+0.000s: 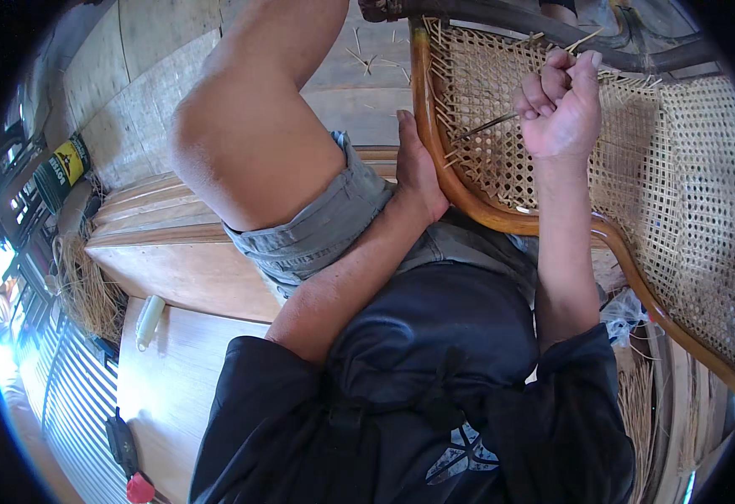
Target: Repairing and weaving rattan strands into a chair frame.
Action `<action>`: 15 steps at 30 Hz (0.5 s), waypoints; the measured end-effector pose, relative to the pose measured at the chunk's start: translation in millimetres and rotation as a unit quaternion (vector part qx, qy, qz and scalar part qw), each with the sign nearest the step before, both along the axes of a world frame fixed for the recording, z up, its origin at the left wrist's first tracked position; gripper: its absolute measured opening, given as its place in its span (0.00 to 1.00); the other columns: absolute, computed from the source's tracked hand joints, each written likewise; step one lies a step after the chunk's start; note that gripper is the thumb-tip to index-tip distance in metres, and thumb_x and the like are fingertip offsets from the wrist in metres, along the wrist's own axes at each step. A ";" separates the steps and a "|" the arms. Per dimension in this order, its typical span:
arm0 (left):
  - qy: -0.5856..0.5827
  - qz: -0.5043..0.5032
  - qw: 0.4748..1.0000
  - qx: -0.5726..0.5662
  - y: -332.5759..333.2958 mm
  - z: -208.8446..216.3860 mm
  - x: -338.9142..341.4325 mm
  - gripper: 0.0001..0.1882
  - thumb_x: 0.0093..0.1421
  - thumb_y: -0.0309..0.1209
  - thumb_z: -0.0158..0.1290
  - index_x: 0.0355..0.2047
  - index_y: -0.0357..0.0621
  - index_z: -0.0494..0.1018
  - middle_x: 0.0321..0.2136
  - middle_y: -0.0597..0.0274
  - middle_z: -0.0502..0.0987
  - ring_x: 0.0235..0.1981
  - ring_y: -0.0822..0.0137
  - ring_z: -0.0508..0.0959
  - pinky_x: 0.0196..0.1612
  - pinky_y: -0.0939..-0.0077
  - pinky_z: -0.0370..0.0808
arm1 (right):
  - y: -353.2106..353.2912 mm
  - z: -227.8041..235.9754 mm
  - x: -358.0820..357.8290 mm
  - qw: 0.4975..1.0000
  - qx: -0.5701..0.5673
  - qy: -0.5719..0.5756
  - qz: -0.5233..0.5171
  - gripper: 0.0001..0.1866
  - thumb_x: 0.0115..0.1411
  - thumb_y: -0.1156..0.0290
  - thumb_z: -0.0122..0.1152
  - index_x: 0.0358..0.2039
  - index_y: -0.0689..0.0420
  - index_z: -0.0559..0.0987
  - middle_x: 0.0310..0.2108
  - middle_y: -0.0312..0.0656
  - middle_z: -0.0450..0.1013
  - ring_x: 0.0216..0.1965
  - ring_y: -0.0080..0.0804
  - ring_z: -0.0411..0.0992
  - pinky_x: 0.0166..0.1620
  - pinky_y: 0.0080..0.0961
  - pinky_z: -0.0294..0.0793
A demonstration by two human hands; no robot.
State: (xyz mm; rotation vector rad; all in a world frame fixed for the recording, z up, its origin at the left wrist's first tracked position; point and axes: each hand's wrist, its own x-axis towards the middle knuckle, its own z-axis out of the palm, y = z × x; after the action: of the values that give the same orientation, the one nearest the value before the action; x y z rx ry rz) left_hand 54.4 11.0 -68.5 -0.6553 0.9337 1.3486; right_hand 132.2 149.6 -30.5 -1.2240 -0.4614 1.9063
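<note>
A curved brown wooden frame (493,214) with woven cane mesh (636,143) leans across my lap at the right. My left hand (418,168) grips the frame's left edge, its fingers partly hidden by the wood. Over the mesh, my right hand (559,105) is closed around a thin, dark, pointed tool like an awl (493,126). The tool slants down to the left, its tip at the weave near the frame's inner edge. A pale cane strand (584,40) sticks out just beyond my right fingertips. Short loose cane ends line the mesh border.
Dark curved poles (502,18) run along the far side of the frame. Cane scraps (367,60) lie on the wooden planks. At the left are a bundle of fibre strands (86,281), a green-and-yellow container (62,170) and a pale cylindrical object (150,322). A clear plastic bag (624,317) sits at the right.
</note>
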 end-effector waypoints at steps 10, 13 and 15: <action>-0.007 0.003 1.000 0.004 0.3 3.1 -1.3 0.36 0.61 0.61 0.27 0.55 0.47 0.60 0.50 0.54 0.68 0.49 0.54 0.69 0.55 0.53 0.64 | -3.6 -1.1 -3.2 1.000 -0.016 -0.012 -0.003 0.24 0.62 0.46 0.43 0.25 0.55 0.68 0.11 0.27 0.42 0.13 0.19 0.43 0.19 0.20 0.45; -0.007 0.006 0.999 0.032 -0.4 2.8 -1.5 0.36 0.61 0.61 0.27 0.55 0.47 0.60 0.50 0.55 0.68 0.50 0.54 0.69 0.55 0.53 0.64 | -4.4 2.4 -6.9 1.000 -0.006 -0.017 0.003 0.23 0.63 0.47 0.41 0.26 0.55 0.68 0.10 0.27 0.45 0.12 0.19 0.44 0.18 0.20 0.47; -0.008 0.008 1.000 0.016 -1.6 -0.1 -4.2 0.35 0.61 0.61 0.27 0.55 0.47 0.61 0.50 0.56 0.68 0.50 0.55 0.69 0.55 0.54 0.64 | -5.6 4.0 -12.0 1.000 0.010 -0.022 0.017 0.23 0.63 0.47 0.42 0.27 0.55 0.68 0.11 0.27 0.44 0.12 0.19 0.44 0.17 0.20 0.47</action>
State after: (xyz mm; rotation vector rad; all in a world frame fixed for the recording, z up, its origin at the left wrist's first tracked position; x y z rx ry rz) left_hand 50.3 9.4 -68.7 -0.6483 0.8937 1.3680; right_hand 120.2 143.9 -26.5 -1.2532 -0.5261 1.9013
